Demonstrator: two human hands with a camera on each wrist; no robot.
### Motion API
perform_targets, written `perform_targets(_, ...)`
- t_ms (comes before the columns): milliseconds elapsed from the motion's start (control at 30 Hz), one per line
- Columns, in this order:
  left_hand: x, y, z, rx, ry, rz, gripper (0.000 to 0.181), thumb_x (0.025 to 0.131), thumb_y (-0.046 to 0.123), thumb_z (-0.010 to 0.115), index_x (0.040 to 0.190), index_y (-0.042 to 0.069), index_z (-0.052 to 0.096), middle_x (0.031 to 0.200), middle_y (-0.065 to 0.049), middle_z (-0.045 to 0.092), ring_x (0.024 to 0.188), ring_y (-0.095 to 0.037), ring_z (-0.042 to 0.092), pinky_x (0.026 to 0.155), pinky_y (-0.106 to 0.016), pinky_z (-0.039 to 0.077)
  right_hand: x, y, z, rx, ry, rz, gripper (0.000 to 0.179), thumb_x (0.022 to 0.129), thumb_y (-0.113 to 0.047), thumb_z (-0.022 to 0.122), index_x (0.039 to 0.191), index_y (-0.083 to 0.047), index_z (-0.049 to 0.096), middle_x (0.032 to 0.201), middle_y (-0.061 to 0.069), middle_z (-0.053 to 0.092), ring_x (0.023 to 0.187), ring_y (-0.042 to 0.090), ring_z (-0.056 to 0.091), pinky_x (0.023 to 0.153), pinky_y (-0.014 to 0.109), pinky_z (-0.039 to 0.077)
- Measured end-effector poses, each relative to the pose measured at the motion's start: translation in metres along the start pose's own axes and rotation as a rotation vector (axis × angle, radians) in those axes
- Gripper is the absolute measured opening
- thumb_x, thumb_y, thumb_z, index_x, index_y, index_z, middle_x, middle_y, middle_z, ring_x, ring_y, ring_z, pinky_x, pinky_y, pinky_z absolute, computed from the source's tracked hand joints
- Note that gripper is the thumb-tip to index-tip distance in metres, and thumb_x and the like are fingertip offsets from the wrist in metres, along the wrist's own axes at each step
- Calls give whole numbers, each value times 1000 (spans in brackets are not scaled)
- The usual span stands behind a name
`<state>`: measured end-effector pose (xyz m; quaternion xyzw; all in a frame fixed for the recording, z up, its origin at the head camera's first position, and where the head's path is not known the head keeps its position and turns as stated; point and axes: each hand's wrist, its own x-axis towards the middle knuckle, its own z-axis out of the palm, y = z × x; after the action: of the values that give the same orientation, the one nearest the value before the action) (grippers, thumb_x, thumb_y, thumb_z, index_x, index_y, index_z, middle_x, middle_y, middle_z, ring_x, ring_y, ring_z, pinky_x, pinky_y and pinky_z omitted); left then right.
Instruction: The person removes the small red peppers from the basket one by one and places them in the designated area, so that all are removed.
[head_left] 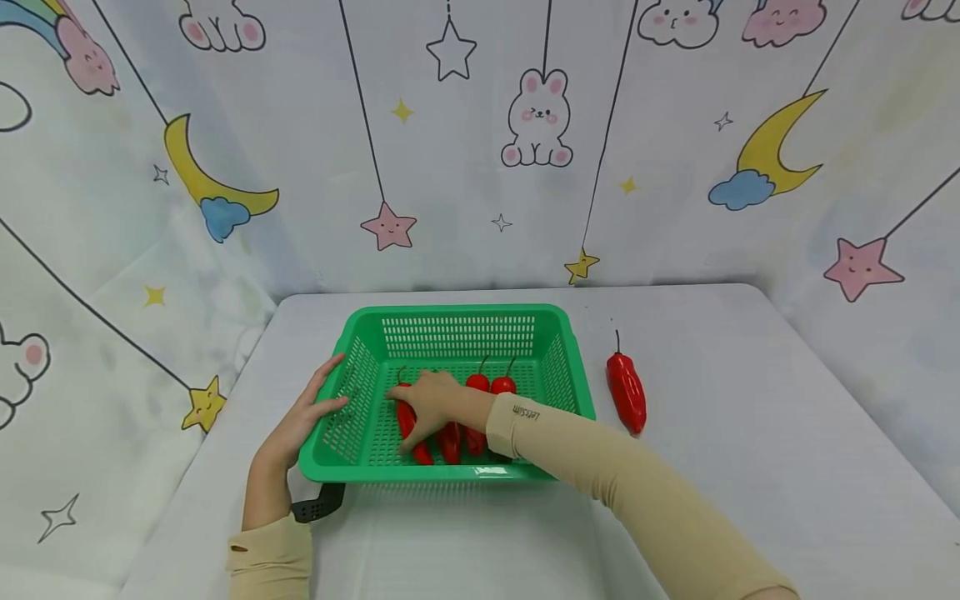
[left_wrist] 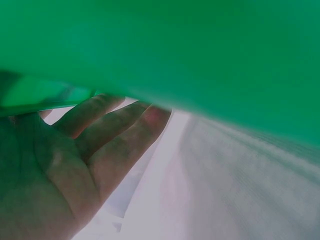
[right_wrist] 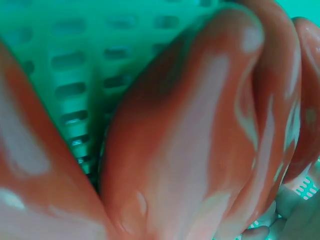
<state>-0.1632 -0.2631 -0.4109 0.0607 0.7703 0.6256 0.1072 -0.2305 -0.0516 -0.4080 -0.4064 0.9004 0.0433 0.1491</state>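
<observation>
My left hand holds the left rim of a green perforated plastic basket. Its thumb lies over the rim, and in the left wrist view the fingers reach out beneath it. My right hand is inside the basket, with thumb and fingers spread over the leftmost red pepper. Beside that one lie several more glossy red peppers, partly covered by the right hand and forearm. Large in the right wrist view are red peppers against the slotted basket wall.
A single red pepper with a dark stem lies on the white tabletop, right of the basket. Behind and at the sides hangs a pale cloth backdrop with moons, stars and rabbits. A black band is on the left wrist.
</observation>
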Motion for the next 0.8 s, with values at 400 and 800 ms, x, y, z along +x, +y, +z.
perform_targets(400, 0, 0, 0, -17, -1, -6, 65, 96, 16, 44, 148, 27, 7, 150, -12, 1, 123, -40, 28, 81, -38, 43, -5, 10, -11, 300, 12, -62, 86, 66, -55, 74, 138, -26, 37, 93, -5, 55, 84, 7, 50, 61, 21, 45)
perform_targets(800, 0, 0, -1, -12, -2, -7, 65, 96, 17, 44, 148, 26, 7, 150, -12, 0, 122, -40, 30, 79, -35, 44, -15, 20, -25, 462, 67, -132, 84, 68, -39, 79, 138, -20, 38, 105, -1, 55, 89, 8, 50, 69, 19, 45)
